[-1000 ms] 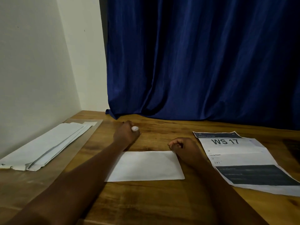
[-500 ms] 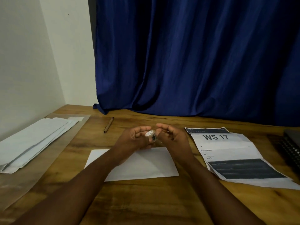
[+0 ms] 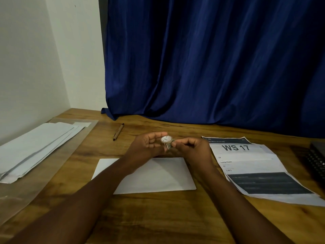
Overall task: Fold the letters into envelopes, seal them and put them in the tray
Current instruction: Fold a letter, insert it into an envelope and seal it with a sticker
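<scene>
Big navy blue curtain [image 3: 211,64] fills most of the background, hanging in folds with its hem bunched up on the back edge of the wooden table [image 3: 158,217]. White wall [image 3: 35,59] on the left, meeting in a corner just beside the curtain. A brown pen [image 3: 118,132] lies on the wood near the curtain hem, angled a bit. Over on the right there's a creased printed sheet [image 3: 255,166] reading "WS 17" and "Living Room", with a dark block lower down. At the far right edge, part of a black keyboard [image 3: 316,161], cut off by the frame.
</scene>
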`<state>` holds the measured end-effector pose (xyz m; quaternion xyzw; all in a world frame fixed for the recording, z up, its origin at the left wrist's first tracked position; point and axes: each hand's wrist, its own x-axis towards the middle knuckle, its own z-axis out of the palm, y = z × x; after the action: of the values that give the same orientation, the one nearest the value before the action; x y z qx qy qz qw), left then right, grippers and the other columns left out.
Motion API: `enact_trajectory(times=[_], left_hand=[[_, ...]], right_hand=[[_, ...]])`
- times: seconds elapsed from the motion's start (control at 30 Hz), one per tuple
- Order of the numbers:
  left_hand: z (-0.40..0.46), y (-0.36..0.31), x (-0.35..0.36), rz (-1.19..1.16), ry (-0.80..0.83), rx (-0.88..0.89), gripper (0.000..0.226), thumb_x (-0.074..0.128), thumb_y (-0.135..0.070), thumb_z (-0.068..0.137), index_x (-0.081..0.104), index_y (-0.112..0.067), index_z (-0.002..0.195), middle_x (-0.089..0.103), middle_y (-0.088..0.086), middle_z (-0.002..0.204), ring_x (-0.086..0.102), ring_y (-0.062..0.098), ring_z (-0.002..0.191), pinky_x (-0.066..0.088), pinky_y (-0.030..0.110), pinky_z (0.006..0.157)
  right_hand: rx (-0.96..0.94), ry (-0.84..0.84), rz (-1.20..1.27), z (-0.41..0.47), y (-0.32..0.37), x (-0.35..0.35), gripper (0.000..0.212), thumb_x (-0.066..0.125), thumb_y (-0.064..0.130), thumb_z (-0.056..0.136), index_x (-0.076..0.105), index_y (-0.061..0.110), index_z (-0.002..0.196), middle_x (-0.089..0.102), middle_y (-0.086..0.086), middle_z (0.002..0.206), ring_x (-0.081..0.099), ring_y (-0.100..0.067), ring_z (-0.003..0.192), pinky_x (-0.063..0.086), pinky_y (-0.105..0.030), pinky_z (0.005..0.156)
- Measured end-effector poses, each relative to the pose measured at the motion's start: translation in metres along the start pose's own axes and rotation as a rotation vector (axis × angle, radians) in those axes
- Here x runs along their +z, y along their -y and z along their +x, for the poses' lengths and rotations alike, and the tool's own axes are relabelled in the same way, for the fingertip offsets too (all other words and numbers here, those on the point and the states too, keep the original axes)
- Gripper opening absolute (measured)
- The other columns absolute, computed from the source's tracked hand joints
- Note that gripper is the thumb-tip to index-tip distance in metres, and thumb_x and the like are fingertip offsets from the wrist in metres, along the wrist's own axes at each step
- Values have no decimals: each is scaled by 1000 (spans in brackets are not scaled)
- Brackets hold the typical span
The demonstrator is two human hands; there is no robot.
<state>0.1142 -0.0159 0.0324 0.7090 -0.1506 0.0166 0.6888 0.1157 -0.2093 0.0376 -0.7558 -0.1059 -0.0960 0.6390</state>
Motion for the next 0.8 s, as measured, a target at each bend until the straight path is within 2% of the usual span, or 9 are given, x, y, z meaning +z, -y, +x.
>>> enact_trajectory(times=[0.1,0.2,0.43,0.63,0.8], left_hand=[[1,2,-3,-29,16,-16,52,73,4,86,59,-9,135,74,7,121,72,26,111,58,42,95],[1,4,-5,-46,20,-26,48,71,1,88,60,-8,134,74,10,118,73,29,106,62,41,87],[2,3,-6,18,-12,-28,49,74,-4,88,61,-15,134,75,3,119,73,18,97,61,30,73],[2,2,-7,88,-96,-19,50,78,-8,86,62,-16,133,76,2,113,74,15,93,61,29,72],[3,3,-7,133,-174,-20,45,79,-7,86,65,-16,128,75,-2,107,73,3,85,58,19,67]], right_hand=[[15,19,12,-1,0,-2,8,76,14,90,80,10,96,80,-1,89,77,-18,88,62,-44,88],[-2,22,2,-2,2,-1,8,75,13,91,80,11,97,80,0,88,76,-18,85,63,-37,83],[-29,4,-36,0,1,0,7,76,15,91,80,13,96,79,2,85,74,-12,79,62,-29,75],[-36,5,-60,-1,1,0,6,75,16,92,80,15,94,78,7,82,71,-2,73,56,-15,65],[-19,-7,-33,-1,2,2,5,75,16,91,80,15,93,79,6,82,71,-2,69,55,-15,62]])
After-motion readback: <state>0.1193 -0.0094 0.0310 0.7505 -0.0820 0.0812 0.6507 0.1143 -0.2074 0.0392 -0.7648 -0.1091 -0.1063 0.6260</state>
